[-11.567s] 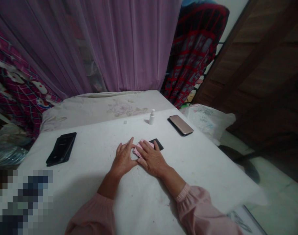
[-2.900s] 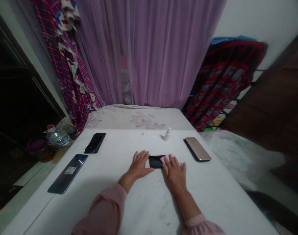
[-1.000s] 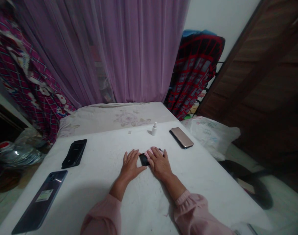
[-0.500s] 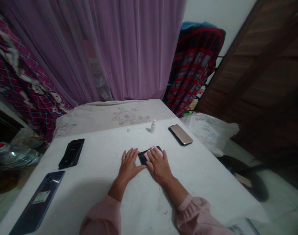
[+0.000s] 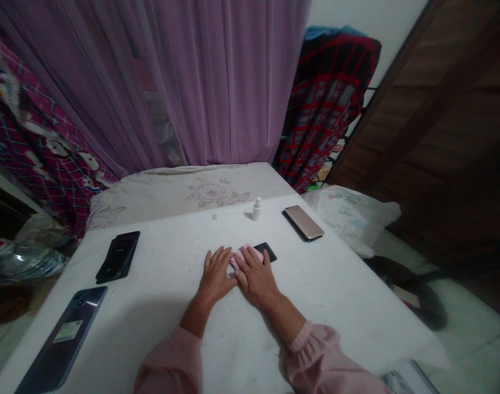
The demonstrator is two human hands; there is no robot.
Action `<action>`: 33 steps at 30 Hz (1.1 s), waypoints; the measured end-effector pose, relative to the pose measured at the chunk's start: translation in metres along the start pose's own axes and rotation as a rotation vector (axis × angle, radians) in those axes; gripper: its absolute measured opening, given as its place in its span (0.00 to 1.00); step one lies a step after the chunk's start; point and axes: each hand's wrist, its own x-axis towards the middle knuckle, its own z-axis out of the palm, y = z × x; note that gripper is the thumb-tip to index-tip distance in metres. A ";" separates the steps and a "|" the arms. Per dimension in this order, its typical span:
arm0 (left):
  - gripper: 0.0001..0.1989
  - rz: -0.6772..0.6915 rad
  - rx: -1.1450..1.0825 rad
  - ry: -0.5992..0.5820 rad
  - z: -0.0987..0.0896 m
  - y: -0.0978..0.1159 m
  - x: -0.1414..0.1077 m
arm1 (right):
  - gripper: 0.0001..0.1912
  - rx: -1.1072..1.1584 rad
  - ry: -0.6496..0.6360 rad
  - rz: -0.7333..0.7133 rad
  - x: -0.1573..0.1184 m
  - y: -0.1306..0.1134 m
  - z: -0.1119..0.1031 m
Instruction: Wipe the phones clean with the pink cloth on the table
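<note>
A black smartphone (image 5: 268,251) lies flat on the white table, its left part covered by a pink cloth (image 5: 246,255). My right hand (image 5: 256,278) presses this cloth down on the phone with its fingers over it. At the phone's left end, my left hand (image 5: 217,273) steadies it between thumb and fingers; the exact contact is partly hidden by the cloth and my right hand. Beyond the phone stands a small white spray bottle (image 5: 256,210). A small grey square piece (image 5: 214,217) lies to the bottle's left.
A gold phone (image 5: 304,221) rests on a dark one at the right. Dark stacked phones (image 5: 119,256) and a larger blue-grey phone (image 5: 64,342) lie on the left of the white table (image 5: 167,262). Purple curtains (image 5: 229,82) hang behind; a plastic bag (image 5: 352,213) sits beyond the right edge.
My right hand has slid the pink cloth leftward along the phone, uncovering its right end. My left hand stays at the left end. The view has shifted slightly.
</note>
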 end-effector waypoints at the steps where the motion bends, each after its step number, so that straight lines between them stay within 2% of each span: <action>1: 0.27 0.002 -0.002 0.003 0.000 0.000 0.000 | 0.24 -0.003 -0.007 -0.015 -0.002 0.002 -0.001; 4: 0.26 0.005 -0.009 0.023 0.001 0.000 0.000 | 0.23 -0.036 0.006 0.010 -0.009 0.016 -0.001; 7: 0.27 0.013 -0.011 0.039 0.001 0.000 0.000 | 0.22 -0.068 0.057 0.119 -0.010 0.030 0.001; 11: 0.28 0.015 -0.013 0.038 0.001 0.000 0.000 | 0.22 -0.074 0.083 0.193 0.000 0.031 0.003; 16: 0.27 0.012 -0.008 0.047 0.001 0.000 0.001 | 0.23 -0.049 0.032 0.069 0.003 0.013 0.002; 20: 0.26 0.013 0.003 0.049 0.002 -0.001 0.000 | 0.23 -0.030 0.002 -0.020 -0.011 0.016 -0.002; 23: 0.27 0.025 0.000 0.061 0.003 -0.002 0.000 | 0.23 -0.055 0.021 0.035 -0.017 0.031 -0.002; 27: 0.28 0.034 -0.007 0.062 0.003 -0.002 0.000 | 0.23 -0.101 0.059 0.160 -0.008 0.041 0.001; 30: 0.28 0.026 -0.007 0.049 0.002 -0.001 0.000 | 0.23 -0.097 0.062 0.160 0.002 0.031 0.003; 33: 0.27 0.015 -0.004 0.038 0.001 0.000 0.001 | 0.23 -0.061 0.034 0.098 0.004 0.016 0.002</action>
